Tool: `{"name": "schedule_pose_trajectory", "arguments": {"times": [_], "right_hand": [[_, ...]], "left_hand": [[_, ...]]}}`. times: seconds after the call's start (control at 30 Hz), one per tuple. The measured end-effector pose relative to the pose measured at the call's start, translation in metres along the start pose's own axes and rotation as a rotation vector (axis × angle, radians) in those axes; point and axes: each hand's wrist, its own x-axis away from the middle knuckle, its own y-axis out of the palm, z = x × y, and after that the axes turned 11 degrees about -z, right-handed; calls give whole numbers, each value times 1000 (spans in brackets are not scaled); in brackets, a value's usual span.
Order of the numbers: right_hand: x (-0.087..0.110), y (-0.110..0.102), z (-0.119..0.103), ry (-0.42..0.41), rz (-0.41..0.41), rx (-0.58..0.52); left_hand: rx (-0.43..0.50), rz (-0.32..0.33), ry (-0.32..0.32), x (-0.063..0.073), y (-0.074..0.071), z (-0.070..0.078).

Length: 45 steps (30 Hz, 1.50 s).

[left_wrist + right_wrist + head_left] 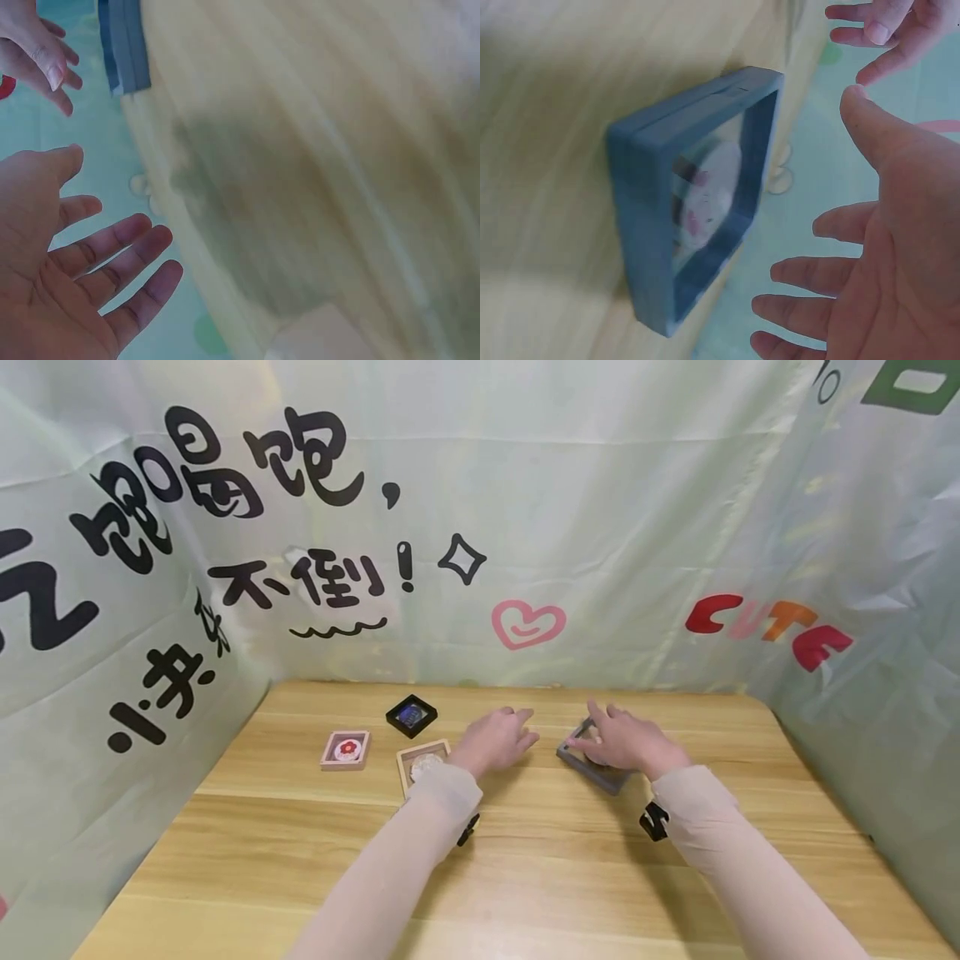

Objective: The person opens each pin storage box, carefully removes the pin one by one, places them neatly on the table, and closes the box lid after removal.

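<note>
A square grey display frame (590, 774) with a round white, pink-marked badge (711, 196) inside lies on the right half of the table. Over it hovers my right hand (633, 743), fingers spread and relaxed; the right wrist view shows a gap between them and the frame. My left hand (491, 745) hangs in the air left of the grey frame, its fingers loosely extended and holding nothing. Partly behind the left sleeve is a light wood-coloured frame (402, 770) with a whitish round piece in it.
Farther left on the wooden table (300, 852) lie a pink frame (345, 767) holding a red-flower badge and a small black frame (392, 718) with a blue round piece. A printed cloth (600, 527) hangs behind the table and along both sides.
</note>
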Motion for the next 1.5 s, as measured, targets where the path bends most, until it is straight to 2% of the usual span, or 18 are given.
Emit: {"name": "schedule_pose_trajectory", "arguments": {"times": [0.23,0.43,0.8,1.13,1.5], "right_hand": [[6,13,11,-4,21,3],[14,20,17,-25,48,9],[17,32,21,-37,77,7],[15,36,23,-40,93,20],[17,41,23,-51,104,-7]], "left_hand": [[11,5,29,-1,15,8],[-23,26,44,0,24,12],[-122,35,41,-4,32,17],[-159,53,47,-4,36,19],[-174,41,40,-3,39,21]]}}
